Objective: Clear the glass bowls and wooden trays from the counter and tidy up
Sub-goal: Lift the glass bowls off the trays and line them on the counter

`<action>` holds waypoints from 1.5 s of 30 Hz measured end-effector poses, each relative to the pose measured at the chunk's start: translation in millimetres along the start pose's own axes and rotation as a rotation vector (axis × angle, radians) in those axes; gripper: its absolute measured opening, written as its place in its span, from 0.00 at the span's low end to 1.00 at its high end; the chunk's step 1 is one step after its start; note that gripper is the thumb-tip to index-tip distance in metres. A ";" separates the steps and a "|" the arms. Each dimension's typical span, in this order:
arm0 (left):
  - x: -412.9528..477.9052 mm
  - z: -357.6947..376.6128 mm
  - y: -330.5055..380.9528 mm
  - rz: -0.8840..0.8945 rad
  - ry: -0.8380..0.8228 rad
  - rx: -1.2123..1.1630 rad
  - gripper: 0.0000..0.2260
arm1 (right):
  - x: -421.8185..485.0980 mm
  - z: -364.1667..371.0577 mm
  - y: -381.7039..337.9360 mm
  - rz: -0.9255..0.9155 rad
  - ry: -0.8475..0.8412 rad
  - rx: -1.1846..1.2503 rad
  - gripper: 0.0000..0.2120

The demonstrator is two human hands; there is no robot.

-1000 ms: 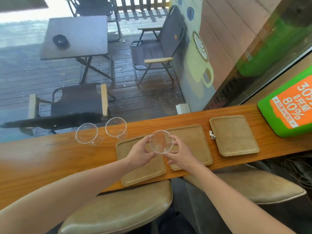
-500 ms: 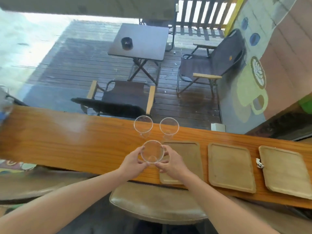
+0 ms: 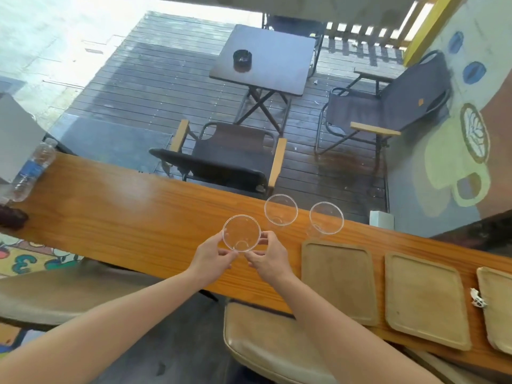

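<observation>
A clear glass bowl (image 3: pixel 241 232) is held over the wooden counter (image 3: pixel 124 206) between my left hand (image 3: pixel 212 257) and my right hand (image 3: pixel 270 259), fingers pinching its rim from both sides. Two more glass bowls stand at the counter's far edge: one (image 3: pixel 281 209) just beyond my hands, the other (image 3: pixel 326 218) to its right. Three wooden trays lie in a row on the right: the nearest (image 3: pixel 339 278), the middle one (image 3: pixel 424 297), and a third (image 3: pixel 498 309) cut off by the frame edge.
A plastic water bottle (image 3: pixel 29 173) lies at the counter's far left beside a dark object (image 3: pixel 12 217). A small white crumpled scrap (image 3: pixel 478 299) sits between the two right trays. Padded stools (image 3: pixel 277 342) stand under the counter. Beyond the window are a deck table and folding chairs.
The view has swung left along the counter. Both hands have carried the held bowl off the nearest tray to the left, over bare counter beside the two standing bowls.
</observation>
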State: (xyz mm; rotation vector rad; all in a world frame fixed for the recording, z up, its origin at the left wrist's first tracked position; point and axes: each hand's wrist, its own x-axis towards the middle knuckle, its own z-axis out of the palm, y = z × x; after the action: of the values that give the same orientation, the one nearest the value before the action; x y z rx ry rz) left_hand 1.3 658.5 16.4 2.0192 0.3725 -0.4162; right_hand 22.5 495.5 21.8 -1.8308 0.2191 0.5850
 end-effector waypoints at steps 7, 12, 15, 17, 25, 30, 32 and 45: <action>43.2 -19.3 -14.9 0.012 0.011 0.020 0.29 | 32.0 28.8 -8.7 -0.003 0.061 0.077 0.21; 68.6 -21.5 -11.2 0.041 0.000 0.043 0.29 | 51.9 34.1 -12.8 0.017 0.103 0.102 0.23; 83.5 -24.2 -7.4 0.049 0.002 0.062 0.29 | 66.2 38.6 -16.2 0.030 0.121 0.137 0.25; 91.4 -25.1 -6.6 0.048 -0.004 0.062 0.28 | 73.4 42.4 -16.9 0.033 0.135 0.132 0.26; 111.4 -22.4 -6.2 0.023 -0.028 0.082 0.25 | 91.0 49.5 -12.8 0.043 0.181 0.106 0.27; 110.9 -20.6 -8.1 0.006 -0.018 0.093 0.27 | 89.8 53.2 -8.2 0.039 0.176 0.075 0.29; 109.6 -20.2 -7.7 0.002 -0.013 0.091 0.25 | 87.6 52.5 -6.7 0.057 0.158 0.083 0.31; 63.0 27.3 -20.4 -0.309 -0.035 0.065 0.18 | 43.4 10.2 31.7 0.304 -0.091 -0.189 0.30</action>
State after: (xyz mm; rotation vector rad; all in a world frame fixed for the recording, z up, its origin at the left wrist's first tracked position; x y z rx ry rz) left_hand 45.2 649.0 -39.4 2.0181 0.6607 -0.6612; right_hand 43.3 500.3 -28.5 -1.9622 0.3958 0.9259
